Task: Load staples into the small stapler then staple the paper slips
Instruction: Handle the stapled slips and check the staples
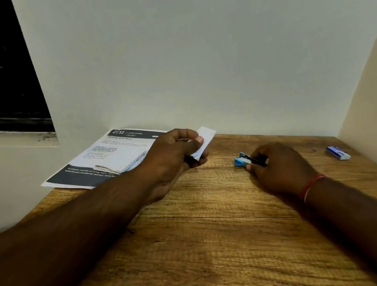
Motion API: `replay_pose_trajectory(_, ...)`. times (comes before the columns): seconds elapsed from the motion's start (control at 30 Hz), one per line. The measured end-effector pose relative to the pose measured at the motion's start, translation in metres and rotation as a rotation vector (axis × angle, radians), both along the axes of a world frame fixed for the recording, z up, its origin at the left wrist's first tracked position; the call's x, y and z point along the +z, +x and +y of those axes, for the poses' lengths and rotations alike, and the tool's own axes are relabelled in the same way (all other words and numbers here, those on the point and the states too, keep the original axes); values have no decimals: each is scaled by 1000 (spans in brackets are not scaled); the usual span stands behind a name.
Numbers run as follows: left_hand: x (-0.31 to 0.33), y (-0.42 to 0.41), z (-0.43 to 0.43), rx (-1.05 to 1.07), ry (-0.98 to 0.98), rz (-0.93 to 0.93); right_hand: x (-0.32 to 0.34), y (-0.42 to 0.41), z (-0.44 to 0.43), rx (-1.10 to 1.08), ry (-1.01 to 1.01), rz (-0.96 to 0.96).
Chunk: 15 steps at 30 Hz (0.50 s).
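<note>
My left hand (174,155) holds white paper slips (204,139) pinched between thumb and fingers, lifted a little above the far part of the wooden table (210,238). My right hand (278,170) rests on the table to the right, fingers closed around the rear of a small blue stapler (242,159). The stapler's blue nose points left, and its dark metal top shows under my fingertips. A small blue and white staple box (337,152) lies on the table farther right.
A printed sheet (101,161) with folded papers (122,165) on it lies at the table's far left corner against the white wall. A beige wall panel closes the right side. A dark window is at upper left.
</note>
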<state>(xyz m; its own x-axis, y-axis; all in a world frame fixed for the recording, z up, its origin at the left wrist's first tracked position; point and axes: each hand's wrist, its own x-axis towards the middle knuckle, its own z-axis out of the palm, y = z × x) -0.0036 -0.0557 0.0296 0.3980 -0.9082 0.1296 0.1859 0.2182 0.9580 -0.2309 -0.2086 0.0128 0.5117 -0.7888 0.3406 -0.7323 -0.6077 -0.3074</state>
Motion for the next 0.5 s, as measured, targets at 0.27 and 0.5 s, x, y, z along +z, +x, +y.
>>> replay_pose_trajectory(0.27,7,-13,11,-299,84,37,13,12,50,549,155,-548)
replay_pose_trajectory(0.5,-1,-13,9,-370,131,-133,7,14,41,566,146,-630)
